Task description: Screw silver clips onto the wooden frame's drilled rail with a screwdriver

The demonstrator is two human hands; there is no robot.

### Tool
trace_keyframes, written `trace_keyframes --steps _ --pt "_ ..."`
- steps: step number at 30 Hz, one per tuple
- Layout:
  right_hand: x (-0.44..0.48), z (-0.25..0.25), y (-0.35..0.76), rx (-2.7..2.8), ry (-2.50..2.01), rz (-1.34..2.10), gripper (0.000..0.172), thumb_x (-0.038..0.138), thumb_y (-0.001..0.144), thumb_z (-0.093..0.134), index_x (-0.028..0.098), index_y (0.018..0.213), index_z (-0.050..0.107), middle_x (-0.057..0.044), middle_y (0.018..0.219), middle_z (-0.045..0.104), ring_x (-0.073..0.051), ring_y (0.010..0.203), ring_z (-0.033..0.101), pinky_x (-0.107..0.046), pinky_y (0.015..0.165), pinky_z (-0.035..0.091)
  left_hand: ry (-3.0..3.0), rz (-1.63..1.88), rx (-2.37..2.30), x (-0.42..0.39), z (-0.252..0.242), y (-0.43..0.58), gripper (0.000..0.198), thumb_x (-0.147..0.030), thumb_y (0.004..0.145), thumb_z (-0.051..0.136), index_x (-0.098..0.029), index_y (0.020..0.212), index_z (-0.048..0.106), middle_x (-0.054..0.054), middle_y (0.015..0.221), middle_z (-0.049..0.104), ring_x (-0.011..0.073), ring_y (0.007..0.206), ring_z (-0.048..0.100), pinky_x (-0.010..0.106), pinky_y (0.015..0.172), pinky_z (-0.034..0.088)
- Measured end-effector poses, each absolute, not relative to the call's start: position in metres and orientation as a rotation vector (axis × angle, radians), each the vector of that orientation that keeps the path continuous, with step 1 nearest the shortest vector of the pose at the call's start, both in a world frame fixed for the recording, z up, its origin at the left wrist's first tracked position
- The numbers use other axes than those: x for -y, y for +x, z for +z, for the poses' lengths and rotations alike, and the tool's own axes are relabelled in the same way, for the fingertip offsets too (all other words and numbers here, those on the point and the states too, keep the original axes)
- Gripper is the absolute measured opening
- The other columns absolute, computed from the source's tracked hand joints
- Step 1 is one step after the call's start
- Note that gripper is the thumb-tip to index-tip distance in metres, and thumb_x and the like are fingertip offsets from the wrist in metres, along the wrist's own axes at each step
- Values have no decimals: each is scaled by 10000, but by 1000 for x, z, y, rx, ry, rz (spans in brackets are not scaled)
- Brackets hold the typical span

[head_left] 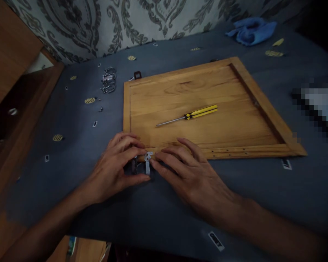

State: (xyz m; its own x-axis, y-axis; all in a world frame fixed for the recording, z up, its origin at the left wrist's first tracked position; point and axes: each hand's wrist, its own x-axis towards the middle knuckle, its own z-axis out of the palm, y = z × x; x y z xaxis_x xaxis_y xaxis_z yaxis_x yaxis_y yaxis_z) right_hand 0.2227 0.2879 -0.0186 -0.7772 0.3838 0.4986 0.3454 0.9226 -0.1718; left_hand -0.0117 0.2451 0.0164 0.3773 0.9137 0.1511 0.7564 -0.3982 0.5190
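Note:
A wooden framed panel (pixel 191 83) lies on the dark blue cloth. At its front left edge sits a small metal hinge (pixel 148 163). My left hand (pixel 117 160) is closed around the hinge, thumb below and fingers above on the frame. My right hand (pixel 188 167) has its fingers stretched out over the front rail; its index fingertip is at the hinge's right side, touching or very close. A screwdriver (pixel 191 115) with a yellow and black handle rests on the panel, its tip pointing left.
Several metal hinges (pixel 108 80) stand in a row at the back left. Small screws (pixel 101 109) lie in front of them. A blue cloth (pixel 251 31) is crumpled at the back right. Wooden furniture (pixel 30 102) borders the left; a patterned wall (pixel 104 22) stands behind.

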Motion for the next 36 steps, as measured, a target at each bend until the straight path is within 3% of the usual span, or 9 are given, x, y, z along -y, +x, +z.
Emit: trace_keyframes --steps 8,15,36 --pt "-287 -18 221 2524 -544 67 272 126 1023 486 167 1138 730 -65 1088 759 -230 1067 627 -511 1125 460 2264 616 -1458 -245 16 -11 358 -399 850 841 -229 1133 702 84 1176 680 314 1255 549 502 1061 514" --pt "-286 -23 222 2531 -485 70 330 81 1020 439 115 1206 710 -94 1317 723 -271 1240 594 -573 1119 457 2292 613 -1442 -246 16 -12 394 -399 836 854 -206 1144 703 100 1178 683 323 1256 552 499 1061 512" --pt "-286 -20 223 2604 -483 14 263 138 1024 498 141 1191 701 -80 1310 699 -265 1223 565 -585 1154 390 2329 584 -1443 -246 16 -12 386 -388 834 862 -188 1111 682 93 1171 670 304 1252 540 459 1048 510"
